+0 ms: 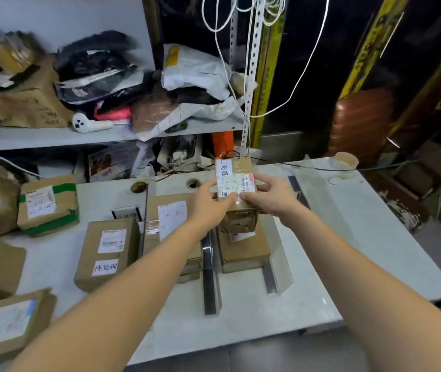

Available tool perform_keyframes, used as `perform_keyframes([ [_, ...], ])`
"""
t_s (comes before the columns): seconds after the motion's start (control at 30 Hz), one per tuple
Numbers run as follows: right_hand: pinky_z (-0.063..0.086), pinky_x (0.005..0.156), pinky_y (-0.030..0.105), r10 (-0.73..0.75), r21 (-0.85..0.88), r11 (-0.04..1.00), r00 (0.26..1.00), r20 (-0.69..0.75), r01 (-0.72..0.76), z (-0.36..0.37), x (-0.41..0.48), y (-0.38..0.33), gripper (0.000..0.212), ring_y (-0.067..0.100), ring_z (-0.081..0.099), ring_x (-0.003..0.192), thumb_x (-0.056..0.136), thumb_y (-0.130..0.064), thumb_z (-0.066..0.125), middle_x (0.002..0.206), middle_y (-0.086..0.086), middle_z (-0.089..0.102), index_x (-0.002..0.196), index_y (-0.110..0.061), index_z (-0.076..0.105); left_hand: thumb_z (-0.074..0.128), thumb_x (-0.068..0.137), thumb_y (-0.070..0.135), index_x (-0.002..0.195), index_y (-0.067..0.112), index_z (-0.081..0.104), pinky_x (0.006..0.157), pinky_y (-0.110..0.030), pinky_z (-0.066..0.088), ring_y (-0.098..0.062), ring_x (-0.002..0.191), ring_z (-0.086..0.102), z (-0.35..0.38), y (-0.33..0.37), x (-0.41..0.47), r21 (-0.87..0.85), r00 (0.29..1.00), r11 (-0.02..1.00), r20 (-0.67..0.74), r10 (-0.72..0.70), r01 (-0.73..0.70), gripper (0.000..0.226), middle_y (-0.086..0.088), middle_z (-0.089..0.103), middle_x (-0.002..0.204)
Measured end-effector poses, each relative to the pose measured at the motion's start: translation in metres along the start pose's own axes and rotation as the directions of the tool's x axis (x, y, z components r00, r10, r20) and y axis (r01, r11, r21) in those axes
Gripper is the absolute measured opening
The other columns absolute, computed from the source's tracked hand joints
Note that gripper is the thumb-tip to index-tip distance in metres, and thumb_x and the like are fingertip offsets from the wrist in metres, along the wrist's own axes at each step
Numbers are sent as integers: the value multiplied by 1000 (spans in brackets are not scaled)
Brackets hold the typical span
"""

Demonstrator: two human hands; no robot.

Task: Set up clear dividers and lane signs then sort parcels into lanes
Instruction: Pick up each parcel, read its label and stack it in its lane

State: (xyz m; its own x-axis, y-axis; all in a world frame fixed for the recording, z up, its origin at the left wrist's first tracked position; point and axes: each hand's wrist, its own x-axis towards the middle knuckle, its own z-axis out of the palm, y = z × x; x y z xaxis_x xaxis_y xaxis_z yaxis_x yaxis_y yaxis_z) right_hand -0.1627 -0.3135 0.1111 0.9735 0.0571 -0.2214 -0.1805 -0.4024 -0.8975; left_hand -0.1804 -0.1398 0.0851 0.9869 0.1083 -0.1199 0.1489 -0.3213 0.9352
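- At the left edge of the white table [348, 237] we see brown parcels, one bound with green tape [48, 205].
- Next lies a labelled parcel [106, 253], its long side running away from us, with a small sign [126, 213] standing just beyond it.
- The middle lane holds a flat parcel [171, 218] with a white label facing up.
- Our left hand [208, 202] grips the near left corner of the small parcel [236, 183], thumb on top.
- A clear divider [210, 277] on a dark base runs away from us, between the middle and right lanes.
- The small parcel sits label up over the stack [243, 251] in the right lane; its long axis appears to follow the lane, pointing away from us. We cannot tell whether it rests on the stack.
- A white card [223, 167] with characters shows at its far left corner.
- Our right hand [270, 197] clasps the parcel's right side, fingers curled along it.
- A second clear divider [278, 259] bounds the lane on the right.
- A paper cup [346, 159] stands at the table's far corner.
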Motion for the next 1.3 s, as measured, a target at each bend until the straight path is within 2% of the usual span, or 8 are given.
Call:
perform_keyframes([
  [0.13,58,70,24,57,-44,997,998,20,-56,2,9,21,61,3,66,87,85,-24,81,101,-13,67,141,-29,57,77,90,24,134,18,54,65,-15,56,-13,101,70,13,-14,2,-17,998,998,33,-59,60,50,-2,70,125],
  [0.4,64,79,33,77,-188,979,997,20,-72,8,15,40,63,8,69,95,79,-25,84,105,-13,68,137,-29,59,82,84,33,127,26,51,67,-17,54,-7,96,69,18,-40,1,29,992,994,78,-103,101,54,3,71,119],
  [0.53,60,89,41,58,-376,925,998,-14,-59,11,19,20,72,15,66,103,79,-31,81,131,-1,66,144,-21,51,74,92,34,139,21,47,58,-11,47,-4,92,62,6,-27,3,130,991,988,91,-101,88,56,3,62,120],
  [0.6,55,95,41,-15,-511,859,998,-54,-15,18,20,7,78,22,60,118,81,-40,78,141,1,59,150,-22,45,69,93,43,144,21,46,72,-22,53,-12,104,61,-9,-19,4,214,995,976,67,-67,51,60,2,59,125],
  [0.67,50,100,43,-92,-591,805,995,-34,54,28,22,-7,81,25,54,131,81,-47,76,148,0,54,152,-25,42,64,93,52,145,22,47,91,-38,54,-21,116,61,-28,-11,4,362,999,932,33,-7,-6,62,-4,61,134],
  [0.87,45,109,46,-212,-681,689,968,136,247,78,30,-60,77,25,46,140,83,-50,71,153,-2,50,152,-29,43,47,93,66,145,28,49,95,-39,51,-27,121,60,-113,-2,3,719,993,695,-85,84,3,64,-1,61,138],
  [1.0,44,109,45,-276,-727,585,931,239,359,123,34,-98,76,26,42,141,86,-48,70,153,-1,49,153,-26,42,40,88,72,140,26,53,94,-43,52,-28,119,60,-190,-14,-5,797,980,595,-187,75,106,71,-2,62,135],
  [1.3,49,103,45,-333,-716,477,859,390,510,277,19,-168,71,26,46,138,86,-49,66,153,-3,50,150,-30,43,47,97,53,135,22,58,110,-40,34,-22,130,48,-366,-77,-40,883,933,413,-318,170,226,51,-1,60,133],
])
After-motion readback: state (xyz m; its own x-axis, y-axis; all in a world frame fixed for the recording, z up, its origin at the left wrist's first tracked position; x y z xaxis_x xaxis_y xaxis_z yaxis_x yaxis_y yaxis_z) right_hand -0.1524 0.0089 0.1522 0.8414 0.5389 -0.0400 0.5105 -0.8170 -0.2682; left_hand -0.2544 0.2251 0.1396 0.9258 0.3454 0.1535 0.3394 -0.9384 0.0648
